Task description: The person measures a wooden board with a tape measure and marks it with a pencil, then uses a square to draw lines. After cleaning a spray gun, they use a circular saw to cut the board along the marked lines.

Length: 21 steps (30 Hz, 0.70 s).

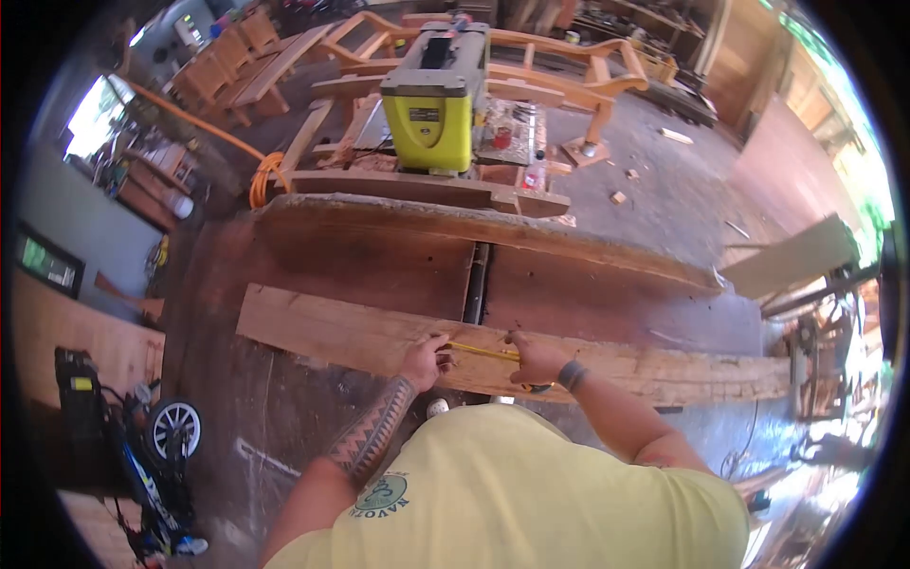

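Note:
A yellow tape measure (483, 351) is pulled out a short way between my hands, over a long wooden plank (313, 327). My left hand (425, 362) pinches the blade's left end. My right hand (538, 360) is closed around the case, most of which its fingers hide. Both hands are above the plank's near half, close to my body. Beyond the plank lies a reddish-brown flat surface (588, 294), divided by a dark roller-like bar (478, 283). A rough-edged board (398, 216) runs along its far side.
A lime-and-grey machine (431, 123) stands ahead among wooden pieces. Near it are a clear bottle (535, 171) and an orange cord coil (267, 178). Wooden furniture frames (607, 71) stand behind. A small-wheeled bike (171, 436) is at the lower left. Leaning boards (791, 261) are at the right.

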{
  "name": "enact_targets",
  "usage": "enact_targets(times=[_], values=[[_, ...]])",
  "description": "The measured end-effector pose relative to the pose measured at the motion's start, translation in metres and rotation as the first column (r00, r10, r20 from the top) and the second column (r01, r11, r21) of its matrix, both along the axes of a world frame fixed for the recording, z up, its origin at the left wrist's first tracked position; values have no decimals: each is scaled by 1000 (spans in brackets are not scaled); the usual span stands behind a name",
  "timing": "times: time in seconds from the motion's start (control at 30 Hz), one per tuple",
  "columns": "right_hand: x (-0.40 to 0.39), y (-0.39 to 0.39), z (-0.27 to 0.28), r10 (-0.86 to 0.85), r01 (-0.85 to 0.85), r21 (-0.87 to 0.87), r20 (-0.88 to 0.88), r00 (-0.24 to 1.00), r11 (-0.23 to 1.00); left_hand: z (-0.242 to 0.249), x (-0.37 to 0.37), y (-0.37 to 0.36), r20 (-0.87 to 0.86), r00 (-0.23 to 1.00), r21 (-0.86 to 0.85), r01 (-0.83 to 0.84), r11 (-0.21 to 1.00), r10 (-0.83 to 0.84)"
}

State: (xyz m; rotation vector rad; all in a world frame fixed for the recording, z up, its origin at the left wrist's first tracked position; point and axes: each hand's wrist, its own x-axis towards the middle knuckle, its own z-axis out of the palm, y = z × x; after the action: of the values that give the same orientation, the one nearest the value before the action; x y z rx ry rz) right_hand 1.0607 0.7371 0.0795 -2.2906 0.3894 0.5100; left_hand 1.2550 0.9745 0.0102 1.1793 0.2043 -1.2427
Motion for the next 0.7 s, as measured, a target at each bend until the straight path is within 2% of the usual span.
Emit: enact_targets(times=[0.03,0.17,0.2,0.27,0.4,0.43,0.5,0.53,0.57,0.63,0.67,0.7], values=[[4,-12,-1,17,-17,3,3,1000,1000,5,-3,-6,46,997,16,55,998,-56],[22,-76,-19,-110,113,45,-69,992,993,3,-18,-3,150,946,150,267,952,-288],[26,-94,-32,-161,164,52,-56,985,985,1,-24,6,137,949,165,261,951,-284],[35,-121,-41,-121,123,-32,65,991,992,1,-29,25,119,953,196,254,947,-280],[53,-154,-66,-149,148,-190,9,989,970,-26,-45,81,124,965,357,175,918,-232],[55,-163,-80,-161,160,-247,15,987,956,-42,-52,101,176,966,315,129,940,-191],[50,-192,-134,-113,130,-348,69,991,928,-65,-62,143,413,805,543,158,825,-426],[47,-198,-149,-90,121,-399,97,991,909,-66,-71,163,413,782,617,137,775,-468],[46,-199,-149,-92,126,-408,102,991,904,-68,-80,184,410,756,685,113,720,-509],[42,-201,-145,-100,138,-428,110,989,893,-107,-87,242,176,698,806,302,508,-694],[38,-203,-145,-87,119,-428,92,992,896,-78,-97,251,180,574,855,310,415,-799],[38,-206,-144,-73,99,-429,77,994,898,-80,-103,271,164,534,868,321,379,-829]])
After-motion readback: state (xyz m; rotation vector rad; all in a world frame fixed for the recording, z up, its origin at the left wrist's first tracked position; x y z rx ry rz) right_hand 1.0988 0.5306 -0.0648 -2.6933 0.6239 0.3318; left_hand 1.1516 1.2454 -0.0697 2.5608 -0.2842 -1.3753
